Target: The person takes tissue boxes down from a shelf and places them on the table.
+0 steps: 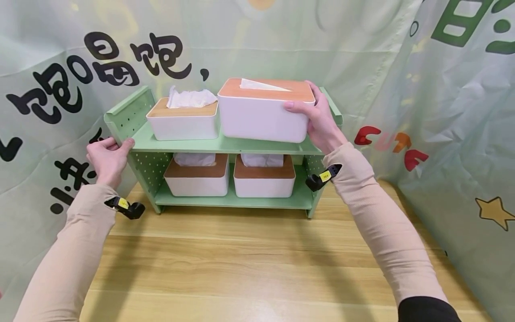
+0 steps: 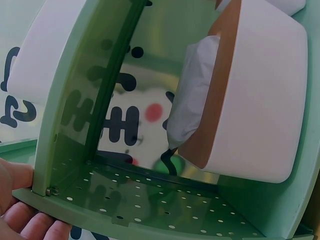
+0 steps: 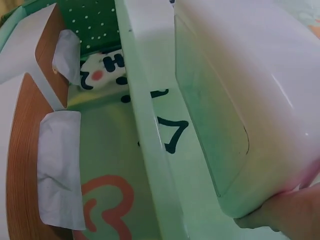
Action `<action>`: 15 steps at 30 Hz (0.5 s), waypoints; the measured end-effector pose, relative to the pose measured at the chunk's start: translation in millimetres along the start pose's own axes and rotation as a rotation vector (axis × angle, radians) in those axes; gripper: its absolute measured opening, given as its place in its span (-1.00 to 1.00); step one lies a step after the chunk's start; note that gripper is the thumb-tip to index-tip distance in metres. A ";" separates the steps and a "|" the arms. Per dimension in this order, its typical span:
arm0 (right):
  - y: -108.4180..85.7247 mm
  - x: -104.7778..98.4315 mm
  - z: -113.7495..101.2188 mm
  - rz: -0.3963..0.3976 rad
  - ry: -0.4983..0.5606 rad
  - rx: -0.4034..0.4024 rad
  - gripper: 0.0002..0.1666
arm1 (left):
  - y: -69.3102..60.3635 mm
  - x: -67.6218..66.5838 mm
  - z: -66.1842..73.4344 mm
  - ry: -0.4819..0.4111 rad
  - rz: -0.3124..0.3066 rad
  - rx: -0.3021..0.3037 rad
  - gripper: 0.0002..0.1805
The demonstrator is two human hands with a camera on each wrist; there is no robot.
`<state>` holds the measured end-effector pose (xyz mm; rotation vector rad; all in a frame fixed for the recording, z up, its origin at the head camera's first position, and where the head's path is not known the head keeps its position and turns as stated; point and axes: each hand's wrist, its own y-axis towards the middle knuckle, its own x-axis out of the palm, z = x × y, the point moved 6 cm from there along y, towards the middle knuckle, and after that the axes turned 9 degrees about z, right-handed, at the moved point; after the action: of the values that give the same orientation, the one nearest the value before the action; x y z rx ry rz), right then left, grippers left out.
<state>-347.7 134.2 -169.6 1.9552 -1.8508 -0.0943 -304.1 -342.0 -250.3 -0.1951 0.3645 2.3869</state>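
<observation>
Over the upper shelf's (image 1: 177,145) right half, your right hand (image 1: 323,118) grips the tissue box (image 1: 261,118) by one end only, so it could tip or clip the neighbouring box (image 1: 185,127), while your left hand (image 1: 107,160) grips the rack (image 1: 146,176).

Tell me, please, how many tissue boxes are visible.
4: upper-left box, lower-left box and lower-right box on the green rack; held box in the right hand.

shelf (image 1: 225,146): green, dotted | held box (image 1: 263,118): white | its lid (image 1: 229,89): orange-tan | lower-left lid (image 1: 197,171): brown | table (image 1: 225,259): yellow-tan, grained
</observation>
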 end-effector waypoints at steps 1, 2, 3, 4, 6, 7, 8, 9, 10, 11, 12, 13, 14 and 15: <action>-1.8 -0.4 -1.0 0.002 0.002 0.001 -0.25 | 0.0 0.1 -0.2 0.002 -0.001 0.000 -0.43; -3.6 -0.7 -2.1 0.004 0.007 0.002 -0.27 | 0.0 0.2 -0.3 0.003 0.000 0.001 -0.43; -5.2 -0.6 -3.5 0.003 0.011 0.000 -0.28 | -0.1 0.1 -0.4 0.007 0.001 0.001 -0.43; -6.7 -0.7 -5.0 0.002 0.012 -0.004 -0.29 | -0.1 0.1 0.1 0.019 0.002 0.007 -0.43; -10.1 -0.8 -7.9 0.000 0.014 -0.012 -0.31 | -0.1 0.1 0.7 0.034 0.003 0.012 -0.43; -11.8 -0.8 -9.3 -0.001 0.014 -0.015 -0.31 | 0.0 0.2 0.7 0.018 0.003 0.005 -0.43; -13.6 -0.7 -10.6 -0.002 0.014 -0.017 -0.31 | -0.1 0.1 0.9 0.018 0.003 0.004 -0.43; -15.4 -0.8 -11.8 -0.004 0.008 -0.019 -0.30 | -0.1 0.1 0.8 0.016 0.002 0.003 -0.43; -17.2 -0.9 -13.0 -0.006 0.001 -0.022 -0.29 | -0.2 0.2 0.7 0.016 0.001 0.002 -0.43; -19.3 -1.0 -14.1 -0.009 -0.002 -0.024 -0.28 | -0.3 0.2 0.5 0.016 0.000 0.000 -0.43; -21.3 -1.0 -15.3 -0.012 -0.005 -0.026 -0.27 | -0.3 0.4 0.4 0.015 -0.002 -0.002 -0.43; -23.4 -1.0 -16.3 -0.017 -0.008 -0.026 -0.27 | -0.4 0.4 0.2 0.016 -0.003 -0.004 -0.43; -25.6 -1.1 -17.3 -0.022 -0.009 -0.028 -0.27 | -0.6 0.4 0.1 0.029 -0.003 0.001 -0.43; -27.8 -1.3 -18.3 -0.027 -0.013 -0.031 -0.28 | -0.7 0.3 0.0 0.030 -0.002 0.001 -0.43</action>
<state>-315.6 140.5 -163.5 1.9629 -1.8209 -0.1430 -303.8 -341.3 -250.5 -0.2314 0.3789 2.3839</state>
